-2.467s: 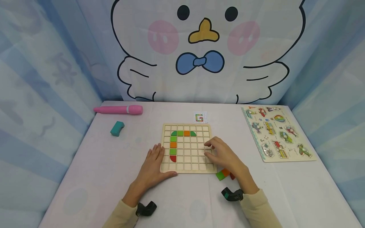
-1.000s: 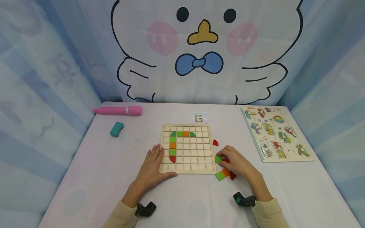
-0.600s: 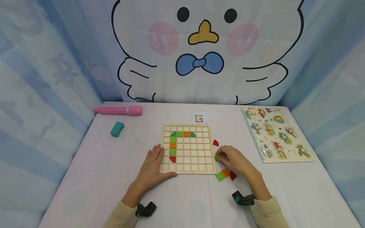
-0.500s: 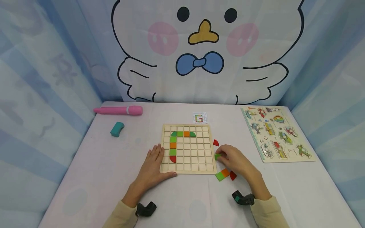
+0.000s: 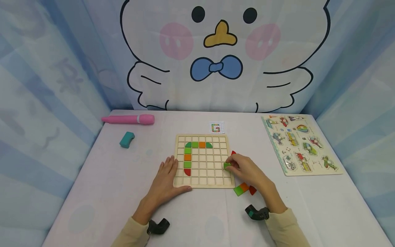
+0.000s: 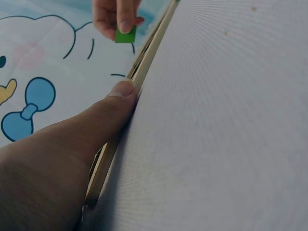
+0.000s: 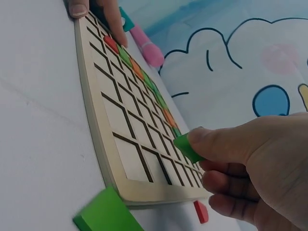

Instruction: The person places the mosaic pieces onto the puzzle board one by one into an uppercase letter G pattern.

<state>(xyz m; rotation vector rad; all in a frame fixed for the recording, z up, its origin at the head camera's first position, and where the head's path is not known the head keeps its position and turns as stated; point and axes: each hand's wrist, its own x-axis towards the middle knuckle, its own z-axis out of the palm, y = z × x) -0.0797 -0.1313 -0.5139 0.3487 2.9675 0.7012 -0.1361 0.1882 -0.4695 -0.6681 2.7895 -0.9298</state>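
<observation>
A light wooden grid board (image 5: pixel 210 175) lies mid-table, with green, orange and red tiles set in a line down its left part and along the top. My left hand (image 5: pixel 165 176) rests flat on the board's left edge, fingers straight, the thumb at the near edge. Over the board's right side, my right hand (image 5: pixel 247 168) pinches a green square tile (image 7: pixel 188 147) between thumb and fingers. Beside the board's near right corner lie a loose green tile (image 5: pixel 239 190), an orange tile (image 5: pixel 244 186) and a red tile (image 5: pixel 252 190). Another red tile (image 5: pixel 233 152) is partly hidden behind the right hand.
A small pattern card (image 5: pixel 217 127) lies behind the board. To the right is a picture puzzle board (image 5: pixel 303 145). At the left lie a pink pen-shaped object (image 5: pixel 128 119) and a teal block (image 5: pixel 127 140). A printed curtain stands behind the table.
My right hand let go of a red tile right of the board, picked up the green tile there and carried it left over the board. The left hand stayed in place.
</observation>
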